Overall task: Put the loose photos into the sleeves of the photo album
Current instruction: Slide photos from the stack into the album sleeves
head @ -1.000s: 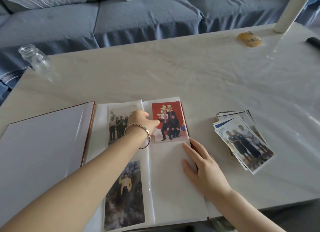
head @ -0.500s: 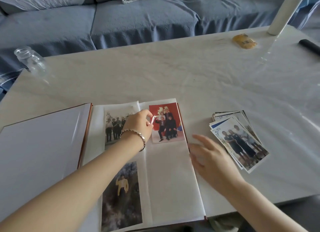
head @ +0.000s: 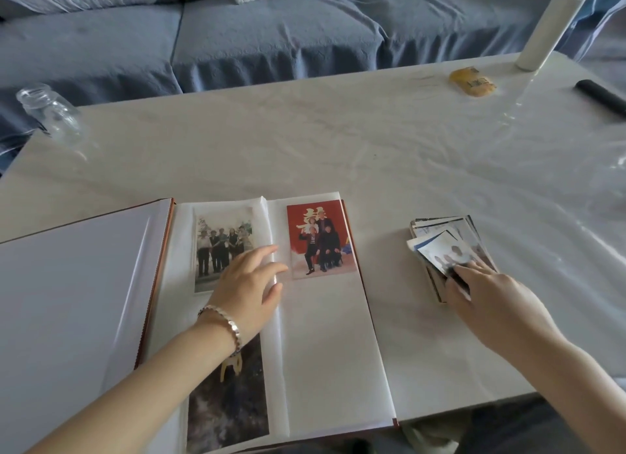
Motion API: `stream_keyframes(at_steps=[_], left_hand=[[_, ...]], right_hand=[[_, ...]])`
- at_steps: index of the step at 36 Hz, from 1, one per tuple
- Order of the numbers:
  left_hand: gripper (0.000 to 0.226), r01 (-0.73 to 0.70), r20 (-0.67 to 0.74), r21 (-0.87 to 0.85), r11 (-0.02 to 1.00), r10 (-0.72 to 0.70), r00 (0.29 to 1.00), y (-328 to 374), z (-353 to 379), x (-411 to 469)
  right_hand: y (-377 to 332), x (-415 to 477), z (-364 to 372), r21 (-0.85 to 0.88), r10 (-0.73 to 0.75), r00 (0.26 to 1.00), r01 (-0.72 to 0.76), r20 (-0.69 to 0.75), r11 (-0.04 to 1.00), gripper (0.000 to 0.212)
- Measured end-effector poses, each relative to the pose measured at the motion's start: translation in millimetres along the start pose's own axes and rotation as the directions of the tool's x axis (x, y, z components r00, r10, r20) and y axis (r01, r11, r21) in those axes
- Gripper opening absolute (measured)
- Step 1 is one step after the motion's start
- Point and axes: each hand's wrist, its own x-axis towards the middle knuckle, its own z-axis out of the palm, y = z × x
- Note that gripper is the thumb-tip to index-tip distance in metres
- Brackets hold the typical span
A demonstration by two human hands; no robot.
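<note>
Your left hand (head: 249,284) lies flat and relaxed across the fold of the photo album (head: 78,301), its grip loose and holding nothing. Your right hand (head: 487,294) has its fingertips on the top print of the stack of loose photos (head: 447,250), which sits fanned on the counter (head: 338,148) just right of the album. Blur hides whether that grip has closed on a print, so I cannot tell.

The risk as I judge it: the prints overlap and look glossy, so you may drag two at once or scatter the fan. The sleeve (head: 332,345) below the red photo (head: 318,238) looks empty. If your left hand lifts off, the page may spring and the pocket mouth could crease a corner.
</note>
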Motion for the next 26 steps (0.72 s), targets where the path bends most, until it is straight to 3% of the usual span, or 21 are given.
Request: stream_keyframes(at_steps=[4,6,8,11,13,15,19,22,24,26], left_hand=[[0.034,0.008,0.052,-0.026,1.000,-0.006,0.999,-8.7,-5.3,-5.6],[0.036,0.012,0.066,-0.033,0.999,-0.010,0.998,-11.9,-6.8,-7.3],[0.037,0.017,0.062,-0.062,0.998,-0.013,0.998,-12.4,-7.4,-9.4],[0.034,0.028,-0.012,-0.170,0.985,-0.031,0.999,-6.9,-9.4,-13.8],[0.034,0.037,-0.063,-0.317,0.948,-0.060,0.996,3.9,-14.2,-18.1],[0.044,0.057,-0.051,-0.536,0.843,-0.100,0.994,17.2,-20.2,-23.2],[0.073,0.109,0.097,-0.818,0.565,-0.052,0.994,29.4,-17.9,-27.4],[0.048,0.150,0.155,-0.868,0.473,-0.029,0.988,37.5,-14.8,-29.0],[0.019,0.192,0.155,-0.905,0.380,-0.125,0.980,39.8,-13.6,-30.7],[0.017,0.242,0.122,-0.854,0.461,-0.276,0.953,34.2,-9.5,-30.7]], right_hand=[[-2.2,1.3,-9.3,-0.036,0.052,0.998,-0.050,0.047,0.998,0.025],[-3.4,1.7,-10.3,-0.019,0.067,0.998,-0.067,-0.013,0.998,0.029],[-5.5,0.2,-8.7,0.045,0.058,0.985,-0.051,-0.163,0.998,0.030],[-21.5,-6.1,-6.8,0.113,-0.024,0.874,0.090,-0.486,0.990,0.025],[-43.1,-10.3,-5.2,0.106,-0.142,0.775,0.260,-0.616,0.960,0.029],[-69.2,-14.8,-2.5,0.088,-0.256,0.686,0.424,-0.682,0.901,0.029],[-113.7,-23.4,10.2,0.154,-0.373,0.660,0.597,-0.652,0.787,0.026],[-136.6,-30.0,17.8,0.191,-0.447,0.669,0.657,-0.594,0.730,0.033],[-146.0,-33.4,21.2,0.235,-0.474,0.698,0.663,-0.537,0.711,0.033],[-148.5,-36.0,22.3,0.301,-0.484,0.745,0.643,-0.459,0.705,0.033]])
